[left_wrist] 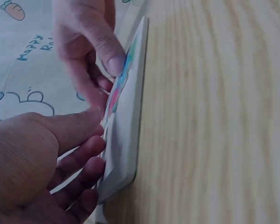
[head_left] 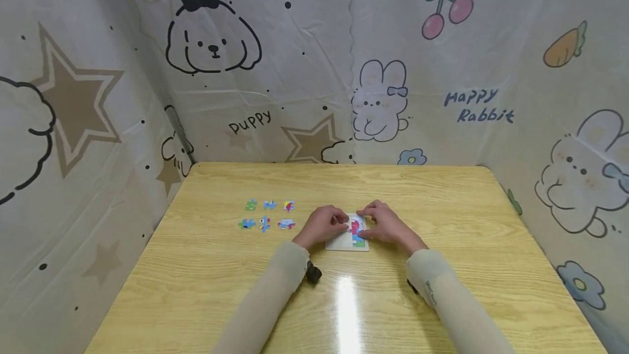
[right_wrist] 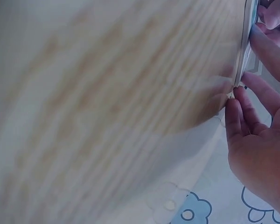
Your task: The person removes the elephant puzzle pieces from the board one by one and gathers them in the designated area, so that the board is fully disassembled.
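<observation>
A small square puzzle board (head_left: 339,242) lies on the table, with joined pieces (head_left: 358,238) in red, blue and green along its right side. My left hand (head_left: 321,227) reaches over the board's upper left; its thumb (left_wrist: 79,122) and fingertips meet the far side, and no loose piece shows between them. On the right, my right hand (head_left: 389,226) holds the board's edge, thumb over the pieces and fingers at the rim. In the right wrist view, the board (right_wrist: 244,44) appears edge-on beside the right fingers (right_wrist: 245,112). The left hand covers part of the board.
Loose puzzle pieces lie in two rows left of the board, among them a green one (head_left: 251,205) and a blue one (head_left: 286,224). The wooden table (head_left: 196,277) ends at a patterned cloth wall (head_left: 304,70) behind and at both sides.
</observation>
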